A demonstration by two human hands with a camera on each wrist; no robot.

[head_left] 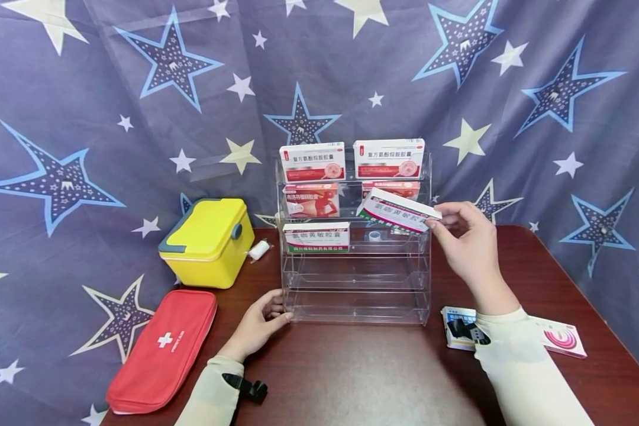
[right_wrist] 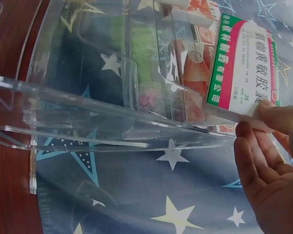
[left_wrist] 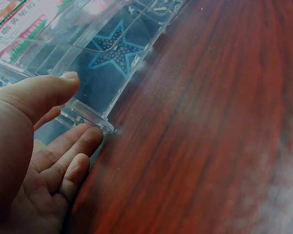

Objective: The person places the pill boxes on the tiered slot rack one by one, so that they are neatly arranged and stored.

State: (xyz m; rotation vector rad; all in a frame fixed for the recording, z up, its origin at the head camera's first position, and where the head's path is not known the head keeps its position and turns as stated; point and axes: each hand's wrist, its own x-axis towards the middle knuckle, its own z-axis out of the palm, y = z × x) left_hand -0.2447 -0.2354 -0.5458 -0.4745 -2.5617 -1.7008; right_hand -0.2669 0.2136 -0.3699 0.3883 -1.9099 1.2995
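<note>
A clear plastic tiered display rack (head_left: 354,299) stands upright on the table. Tilted in front of its third tier on the right, a white, green and magenta medicine box (head_left: 394,213) is pinched at one end by my right hand (head_left: 471,248). The right wrist view shows thumb and fingertips at the edge of this box (right_wrist: 241,63). My left hand (head_left: 261,322) holds the rack's lower left corner, its thumb (left_wrist: 63,90) on one side and fingers on the other. A matching box (head_left: 316,238) sits in the third tier's left half.
Two white-and-red boxes (head_left: 312,163) fill the top tier, with red boxes (head_left: 313,201) below. A yellow case (head_left: 207,242), a white roll (head_left: 259,250) and a red first-aid pouch (head_left: 162,352) lie left. Blue (head_left: 458,325) and pink-and-white boxes (head_left: 561,336) lie right, partly behind the right sleeve.
</note>
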